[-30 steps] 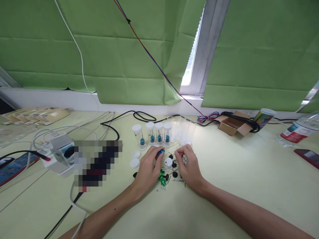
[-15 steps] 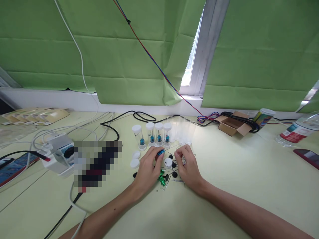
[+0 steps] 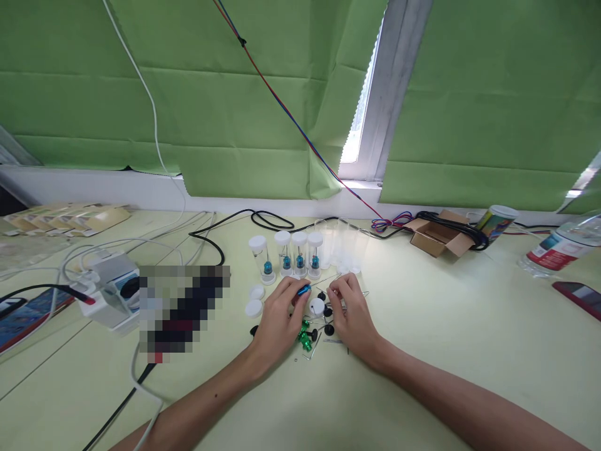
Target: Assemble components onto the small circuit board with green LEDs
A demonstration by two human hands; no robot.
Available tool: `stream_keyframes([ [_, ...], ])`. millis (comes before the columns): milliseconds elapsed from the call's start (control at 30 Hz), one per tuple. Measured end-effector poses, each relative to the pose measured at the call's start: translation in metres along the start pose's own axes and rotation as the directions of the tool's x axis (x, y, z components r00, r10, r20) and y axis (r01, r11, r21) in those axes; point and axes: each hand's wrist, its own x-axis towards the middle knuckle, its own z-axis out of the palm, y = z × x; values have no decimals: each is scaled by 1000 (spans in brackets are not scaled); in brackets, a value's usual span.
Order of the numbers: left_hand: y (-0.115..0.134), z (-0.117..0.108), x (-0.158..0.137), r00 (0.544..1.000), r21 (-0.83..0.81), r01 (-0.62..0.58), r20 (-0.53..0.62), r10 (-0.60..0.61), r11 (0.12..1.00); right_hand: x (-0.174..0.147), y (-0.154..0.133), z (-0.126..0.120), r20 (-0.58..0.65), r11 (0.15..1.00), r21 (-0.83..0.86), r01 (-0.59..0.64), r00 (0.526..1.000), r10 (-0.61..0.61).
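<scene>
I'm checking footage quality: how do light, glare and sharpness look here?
Head view: narrow window gap beside creased green blind washed out white; head view: soft sheen on the pale yellow tabletop to the right; head view: blocky pixelation masks a patch at left; head view: shiny blue piece in the left hand too small for fine detail.

Four capped tubes (image 3: 261, 259) (one blue piece (image 3: 267, 267) each), two hands (image 3: 280, 314)

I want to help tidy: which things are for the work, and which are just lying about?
Probably for the work:
blue part in the left hand
green parts
black pieces
capped tubes

Probably just lying about:
cardboard box
bottle
printed can
</scene>
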Motion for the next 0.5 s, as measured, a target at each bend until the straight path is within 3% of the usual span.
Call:
stream_keyframes([
  [500,-4,1,0,1000,21,-24,-3,24,999,0,0,1,42,1000,-11,-10,999,10],
])
